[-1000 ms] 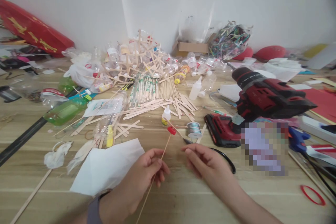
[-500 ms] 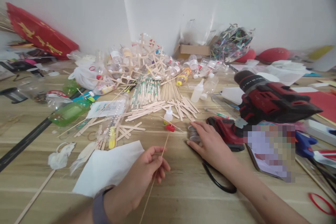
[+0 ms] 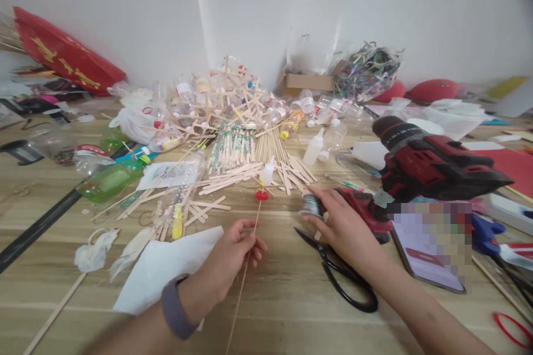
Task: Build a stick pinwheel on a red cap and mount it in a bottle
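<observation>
Left hand (image 3: pixel 249 244): grasping the thin stick (image 3: pixel 244 283) between thumb and fingers, over the near middle of the tabletop (image 3: pixel 283 310).
Stick: slanting, its low end toward the near edge, its top at the red cap (image 3: pixel 262 195).
Scissors (image 3: pixel 322 250): on the tabletop, handles partly beneath the right forearm.
Right hand (image 3: pixel 322 215): fingers around the spool (image 3: pixel 310 205), right of the cap; whether it bears the spool's weight, cannot tell.
Spool: wound with pale thread, lying beside the drill (image 3: pixel 428 161).
Glue bottle (image 3: pixel 267 173): small, white, just behind the cap; fill cannot be told.
Green bottle (image 3: pixel 110 182): lying toward the left edge; whether liquid is inside, cannot tell.
Squeeze bottle (image 3: pixel 313 148): upright, translucent, near a clear bottle (image 3: pixel 334 136).
Clear jar (image 3: pixel 52 144): on its side near the left edge, brown bits inside.
Wrappers (image 3: pixel 233 147): clear with green print, flat sticks inside, mid-tabletop.
White bag (image 3: pixel 135 122): thin plastic, crumpled; contents unclear.
Box (image 3: pixel 308 81): open cardboard near the far edge, a clear bag showing above it.
Strip bag (image 3: pixel 368 72): clear, stuffed with multicoloured strips, right of the box.
</observation>
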`<move>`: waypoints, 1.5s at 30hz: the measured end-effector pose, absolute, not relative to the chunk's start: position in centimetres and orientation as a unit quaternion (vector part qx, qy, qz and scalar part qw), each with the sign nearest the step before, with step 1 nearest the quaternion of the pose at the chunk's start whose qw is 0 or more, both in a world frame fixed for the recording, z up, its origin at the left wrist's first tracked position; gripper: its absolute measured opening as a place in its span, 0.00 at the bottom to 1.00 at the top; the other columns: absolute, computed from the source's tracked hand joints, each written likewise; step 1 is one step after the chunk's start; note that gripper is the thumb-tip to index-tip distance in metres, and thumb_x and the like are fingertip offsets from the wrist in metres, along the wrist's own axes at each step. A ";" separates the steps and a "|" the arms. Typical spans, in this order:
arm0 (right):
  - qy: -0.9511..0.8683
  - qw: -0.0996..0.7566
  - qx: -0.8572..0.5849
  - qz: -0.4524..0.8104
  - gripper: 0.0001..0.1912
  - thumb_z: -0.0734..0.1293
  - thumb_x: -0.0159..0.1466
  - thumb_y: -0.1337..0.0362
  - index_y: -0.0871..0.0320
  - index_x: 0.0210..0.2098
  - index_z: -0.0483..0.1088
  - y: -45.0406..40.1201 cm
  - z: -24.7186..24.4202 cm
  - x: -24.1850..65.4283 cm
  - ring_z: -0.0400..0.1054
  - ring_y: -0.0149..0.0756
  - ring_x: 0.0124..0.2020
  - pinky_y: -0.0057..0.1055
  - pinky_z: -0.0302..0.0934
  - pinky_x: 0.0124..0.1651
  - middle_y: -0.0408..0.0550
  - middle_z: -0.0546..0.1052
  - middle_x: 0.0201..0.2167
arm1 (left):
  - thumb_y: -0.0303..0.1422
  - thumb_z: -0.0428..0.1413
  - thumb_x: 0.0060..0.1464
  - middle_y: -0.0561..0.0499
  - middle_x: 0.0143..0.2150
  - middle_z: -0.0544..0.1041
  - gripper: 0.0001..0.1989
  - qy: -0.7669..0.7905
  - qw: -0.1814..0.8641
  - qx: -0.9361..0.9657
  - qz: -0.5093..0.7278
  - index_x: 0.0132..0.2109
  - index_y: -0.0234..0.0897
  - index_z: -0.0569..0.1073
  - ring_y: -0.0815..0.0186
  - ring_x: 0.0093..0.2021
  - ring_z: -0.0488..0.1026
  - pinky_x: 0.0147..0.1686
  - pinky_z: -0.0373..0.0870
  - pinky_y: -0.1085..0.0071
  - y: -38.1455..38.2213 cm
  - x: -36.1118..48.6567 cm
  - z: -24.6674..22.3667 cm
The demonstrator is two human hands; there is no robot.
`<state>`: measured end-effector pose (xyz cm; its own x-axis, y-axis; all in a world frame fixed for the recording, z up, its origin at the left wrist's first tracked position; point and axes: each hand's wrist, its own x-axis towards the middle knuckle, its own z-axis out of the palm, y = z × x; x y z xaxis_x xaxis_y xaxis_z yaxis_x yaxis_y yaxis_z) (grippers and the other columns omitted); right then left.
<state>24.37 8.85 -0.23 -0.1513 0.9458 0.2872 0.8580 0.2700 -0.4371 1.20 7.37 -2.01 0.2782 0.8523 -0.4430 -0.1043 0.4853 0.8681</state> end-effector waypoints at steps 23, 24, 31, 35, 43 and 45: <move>-0.770 0.196 -0.538 0.283 0.32 0.77 0.48 0.62 0.55 0.53 0.71 6.0 0.4 20.9 0.69 0.49 0.53 0.41 0.63 0.56 0.53 0.77 0.51 | 0.37 0.51 0.55 0.34 0.59 0.70 0.26 0.540 0.574 0.543 0.289 0.59 0.29 0.62 0.55 0.60 0.67 0.61 0.61 0.57 5.5 -0.7 -1.5; -0.750 0.203 -0.570 0.268 0.26 0.74 0.54 0.59 0.55 0.51 0.72 6.9 0.9 21.1 0.71 0.48 0.51 0.41 0.64 0.54 0.52 0.78 0.49 | 0.37 0.51 0.55 0.35 0.60 0.69 0.26 0.543 0.570 0.545 0.288 0.59 0.29 0.62 0.56 0.60 0.67 0.61 0.61 0.57 5.3 -0.8 -1.4; -0.637 0.135 -0.725 0.224 0.15 0.64 0.68 0.57 0.60 0.48 0.70 17.6 2.6 21.4 0.73 0.41 0.43 0.43 0.68 0.46 0.50 0.76 0.46 | 0.38 0.51 0.54 0.34 0.61 0.69 0.25 0.536 0.574 0.550 0.284 0.56 0.30 0.64 0.56 0.60 0.67 0.61 0.62 0.59 4.7 -1.0 -1.1; -0.642 0.077 -0.717 0.262 0.14 0.65 0.67 0.60 0.60 0.50 0.70 21.0 1.8 19.4 0.72 0.41 0.45 0.41 0.69 0.46 0.53 0.74 0.50 | 0.37 0.51 0.54 0.35 0.60 0.69 0.23 0.535 0.579 0.544 0.287 0.56 0.32 0.64 0.56 0.60 0.67 0.62 0.61 0.58 4.8 -1.0 -1.4; -0.635 0.077 -0.725 0.253 0.15 0.65 0.67 0.60 0.60 0.51 0.69 22.0 1.7 18.0 0.72 0.41 0.44 0.41 0.70 0.45 0.52 0.74 0.49 | 0.37 0.51 0.55 0.35 0.58 0.70 0.22 0.540 0.575 0.549 0.277 0.55 0.31 0.65 0.56 0.58 0.68 0.60 0.62 0.59 4.9 -1.3 -1.6; -0.640 0.110 -0.732 0.206 0.15 0.65 0.67 0.59 0.60 0.50 0.69 21.2 2.5 18.8 0.72 0.40 0.43 0.42 0.69 0.44 0.51 0.74 0.48 | 0.37 0.50 0.55 0.36 0.58 0.70 0.22 0.540 0.572 0.553 0.273 0.55 0.31 0.65 0.56 0.58 0.69 0.60 0.63 0.60 4.8 -1.4 -1.6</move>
